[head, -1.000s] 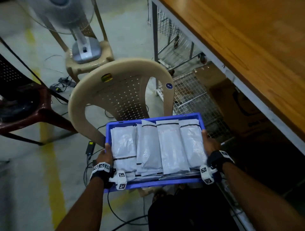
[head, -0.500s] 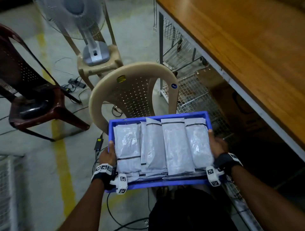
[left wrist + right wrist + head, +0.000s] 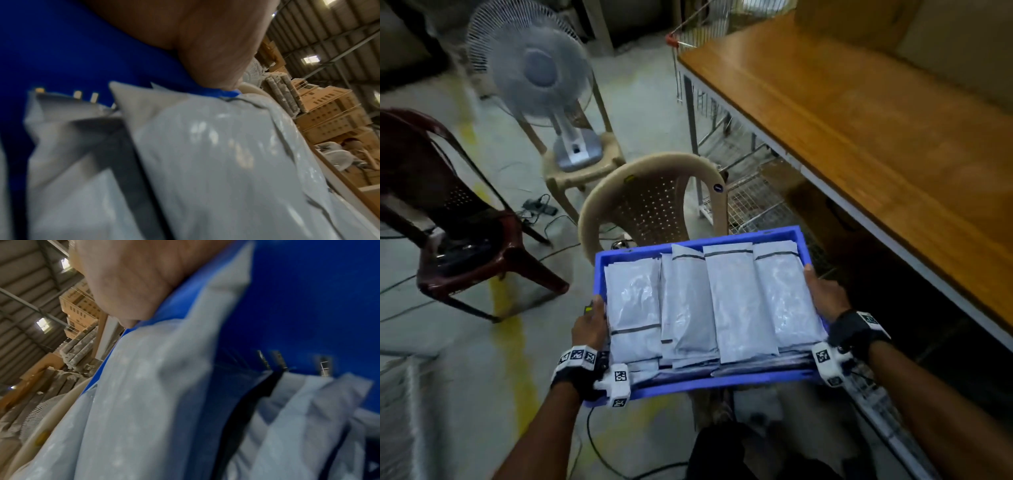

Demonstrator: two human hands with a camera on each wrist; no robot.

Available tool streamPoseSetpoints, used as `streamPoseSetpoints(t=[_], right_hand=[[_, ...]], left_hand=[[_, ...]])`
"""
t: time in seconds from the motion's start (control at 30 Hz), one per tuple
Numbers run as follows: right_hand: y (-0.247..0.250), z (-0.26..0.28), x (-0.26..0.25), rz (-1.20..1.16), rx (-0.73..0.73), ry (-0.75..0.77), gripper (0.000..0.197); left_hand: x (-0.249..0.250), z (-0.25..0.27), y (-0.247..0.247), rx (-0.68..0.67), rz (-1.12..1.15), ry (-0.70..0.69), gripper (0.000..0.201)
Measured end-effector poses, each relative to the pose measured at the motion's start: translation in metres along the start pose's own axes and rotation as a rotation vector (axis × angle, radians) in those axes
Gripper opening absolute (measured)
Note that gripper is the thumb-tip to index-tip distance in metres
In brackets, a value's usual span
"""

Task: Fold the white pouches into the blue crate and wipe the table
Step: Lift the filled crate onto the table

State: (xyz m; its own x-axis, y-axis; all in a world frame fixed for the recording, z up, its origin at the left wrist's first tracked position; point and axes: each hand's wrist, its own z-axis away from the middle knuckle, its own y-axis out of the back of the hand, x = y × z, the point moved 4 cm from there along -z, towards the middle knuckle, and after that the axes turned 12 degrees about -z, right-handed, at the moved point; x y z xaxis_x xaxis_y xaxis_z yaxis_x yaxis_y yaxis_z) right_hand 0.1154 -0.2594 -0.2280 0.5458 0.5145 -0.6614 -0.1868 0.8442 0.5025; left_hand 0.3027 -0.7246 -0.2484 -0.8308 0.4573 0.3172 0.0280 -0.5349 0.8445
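between both hands, blue crate [image 3: 726, 381] packed with glossy white pouches [image 3: 736, 301]

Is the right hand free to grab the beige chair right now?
Probably not. The right hand grips one side of the blue crate of white pouches, the left hand the other; the beige chair stands beyond.

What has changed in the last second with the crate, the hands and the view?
The head view has tilted up: the fan, the beige chair and more of the wooden table show. The blue crate stays level, both the left hand and right hand still grip its sides, and the white pouches have not shifted.
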Motion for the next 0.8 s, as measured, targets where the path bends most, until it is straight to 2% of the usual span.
streamPoseSetpoints(t=[0.2,0.3,0.37,0.5,0.67,0.8], right_hand=[[0.032,0.045,0.002,-0.084,-0.021,0.104,0.076],[0.051,0.074,-0.002,-0.116,-0.026,0.207,0.077],[0.064,0.092,-0.007,-0.13,-0.036,0.255,0.074],[0.092,0.125,-0.017,-0.14,-0.027,0.322,0.078],[0.132,0.162,-0.032,-0.207,0.023,0.485,0.081],[0.173,0.181,-0.04,-0.252,0.117,0.64,0.065]], left_hand=[[-0.006,0.069,0.043,0.076,0.088,-0.019,0.086],[-0.01,0.102,0.069,0.146,0.11,-0.053,0.079],[-0.008,0.126,0.091,0.229,0.107,-0.077,0.067],[-0.006,0.164,0.128,0.292,0.089,-0.116,0.09],[0.01,0.21,0.166,0.353,0.177,-0.17,0.065],[0.033,0.241,0.189,0.395,0.154,-0.247,0.086]])
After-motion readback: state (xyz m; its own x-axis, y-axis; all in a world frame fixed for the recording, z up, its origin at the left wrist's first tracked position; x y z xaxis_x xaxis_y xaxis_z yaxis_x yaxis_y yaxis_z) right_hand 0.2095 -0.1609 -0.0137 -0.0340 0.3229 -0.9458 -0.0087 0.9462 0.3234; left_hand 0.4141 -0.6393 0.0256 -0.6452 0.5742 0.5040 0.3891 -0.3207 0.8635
